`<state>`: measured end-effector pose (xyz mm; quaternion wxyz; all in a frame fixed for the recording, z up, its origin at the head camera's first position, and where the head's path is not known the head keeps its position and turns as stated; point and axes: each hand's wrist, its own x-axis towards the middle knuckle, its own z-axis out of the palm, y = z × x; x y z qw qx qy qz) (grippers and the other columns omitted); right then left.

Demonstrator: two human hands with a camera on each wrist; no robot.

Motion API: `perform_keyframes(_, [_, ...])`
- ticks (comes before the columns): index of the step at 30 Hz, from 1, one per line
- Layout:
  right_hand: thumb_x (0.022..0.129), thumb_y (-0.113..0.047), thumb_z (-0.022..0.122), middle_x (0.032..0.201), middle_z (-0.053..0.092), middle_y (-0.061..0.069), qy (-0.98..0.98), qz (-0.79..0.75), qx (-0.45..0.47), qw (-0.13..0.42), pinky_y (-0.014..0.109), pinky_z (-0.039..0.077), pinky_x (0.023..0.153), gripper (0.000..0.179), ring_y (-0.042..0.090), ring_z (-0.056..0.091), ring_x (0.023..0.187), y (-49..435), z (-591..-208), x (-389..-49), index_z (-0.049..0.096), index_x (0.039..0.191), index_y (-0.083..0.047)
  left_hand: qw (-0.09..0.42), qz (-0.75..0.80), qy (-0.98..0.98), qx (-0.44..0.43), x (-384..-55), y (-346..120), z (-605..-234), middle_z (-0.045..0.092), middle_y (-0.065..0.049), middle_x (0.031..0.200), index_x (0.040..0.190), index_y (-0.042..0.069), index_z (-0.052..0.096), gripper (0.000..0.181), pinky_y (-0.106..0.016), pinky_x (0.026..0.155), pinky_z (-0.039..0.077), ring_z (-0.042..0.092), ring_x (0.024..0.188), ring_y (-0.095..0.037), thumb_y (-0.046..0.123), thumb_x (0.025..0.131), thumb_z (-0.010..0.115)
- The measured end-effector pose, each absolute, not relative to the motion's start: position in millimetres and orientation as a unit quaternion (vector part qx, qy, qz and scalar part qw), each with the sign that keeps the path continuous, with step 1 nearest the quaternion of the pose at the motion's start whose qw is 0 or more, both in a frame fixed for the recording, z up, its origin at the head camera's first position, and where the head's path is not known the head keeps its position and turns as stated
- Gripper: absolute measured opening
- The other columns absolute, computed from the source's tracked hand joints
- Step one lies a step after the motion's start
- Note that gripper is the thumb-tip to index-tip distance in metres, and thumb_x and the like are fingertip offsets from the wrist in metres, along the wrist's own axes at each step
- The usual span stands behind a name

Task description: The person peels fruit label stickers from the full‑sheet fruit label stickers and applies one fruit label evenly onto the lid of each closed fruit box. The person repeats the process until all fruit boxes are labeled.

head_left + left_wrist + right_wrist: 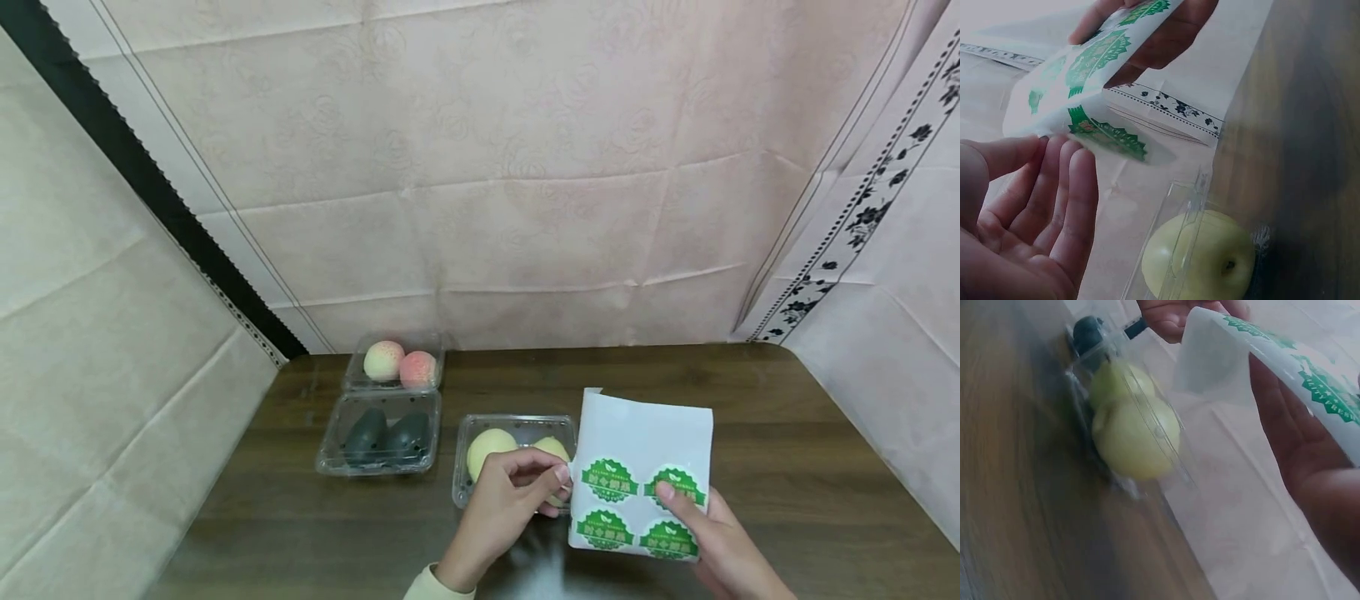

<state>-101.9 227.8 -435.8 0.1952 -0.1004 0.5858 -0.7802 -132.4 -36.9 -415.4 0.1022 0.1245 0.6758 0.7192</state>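
My right hand [716,533] holds a white sheet of green round stickers [648,425], thumb on the printed face and fingers behind it. At the sheet's left edge, my left hand [506,500] pinches the sheet between thumb and forefinger, its other fingers loosely bent. The left wrist view shows the pinched side of the sheet [1088,72] bent near these fingertips. Behind the left hand stands a clear plastic box [459,467] with two pale yellow-green fruits [489,450], partly hidden by that hand and the sheet.
To the left on the wooden table [247,508] stands a clear plastic box [326,458] with two dark green oval fruits [366,433]. Right behind it is another clear box [356,375] with two pinkish peaches [417,369]. Pale patterned cloth [525,208] hangs around the table.
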Motion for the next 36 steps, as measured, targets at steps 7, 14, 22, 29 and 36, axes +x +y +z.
perform_keyframes(7, [0.102, -0.026, 0.058, 0.095, 0.075, 0.010, 0.722, -0.689, 0.053, 0.049, 0.041, 0.061, 0.068, 0.026, 0.025, 0.073, 0.082, 219, -424, -104, 0.064, 0.115, -0.005, 0.066, 0.699, 0.706, 0.094, -133, -36, -418, 0.072, -0.007, 0.084, 0.095, 0.005, 0.075, 0.016, -0.029, 0.059, 0.059, 0.067, 0.075, -0.013, 0.020, 0.093, 0.072])
perform_keyframes(14, [0.096, -0.034, 0.066, 0.090, 0.076, 0.006, 0.766, -0.636, 0.093, 0.009, 0.039, 0.060, 0.062, 0.043, 0.023, 0.074, 0.076, 229, -424, -108, 0.060, 0.121, 0.001, 0.053, 0.698, 0.709, 0.078, -134, -34, -420, 0.072, -0.008, 0.081, 0.093, 0.005, 0.074, 0.014, -0.025, 0.056, 0.057, 0.065, 0.071, -0.013, 0.018, 0.092, 0.071])
perform_keyframes(22, [0.097, -0.027, 0.066, 0.089, 0.077, 0.005, 0.745, -0.661, 0.088, 0.001, 0.040, 0.060, 0.061, 0.027, 0.024, 0.074, 0.075, 246, -434, -116, 0.065, 0.113, -0.005, 0.041, 0.716, 0.696, 0.048, -136, -33, -425, 0.072, -0.010, 0.083, 0.092, 0.001, 0.074, 0.012, -0.023, 0.053, 0.055, 0.064, 0.069, -0.012, 0.013, 0.091, 0.071])
perform_keyframes(29, [0.096, -0.032, 0.067, 0.089, 0.077, -0.001, 0.727, -0.675, 0.121, 0.021, 0.036, 0.060, 0.064, 0.021, 0.020, 0.074, 0.077, 265, -445, -125, 0.065, 0.111, -0.017, 0.006, 0.727, 0.687, 0.018, -138, -34, -429, 0.072, -0.012, 0.084, 0.093, 0.001, 0.074, 0.016, -0.020, 0.048, 0.050, 0.062, 0.066, -0.013, 0.016, 0.092, 0.072])
perform_keyframes(36, [0.096, -0.036, 0.065, 0.094, 0.076, -0.006, 0.713, -0.685, 0.135, 0.062, 0.034, 0.060, 0.068, 0.022, 0.017, 0.074, 0.083, 288, -460, -131, 0.063, 0.115, -0.025, -0.013, 0.721, 0.692, 0.017, -141, -38, -428, 0.072, -0.012, 0.083, 0.093, 0.002, 0.074, 0.016, -0.019, 0.047, 0.049, 0.060, 0.063, -0.011, 0.017, 0.091, 0.073])
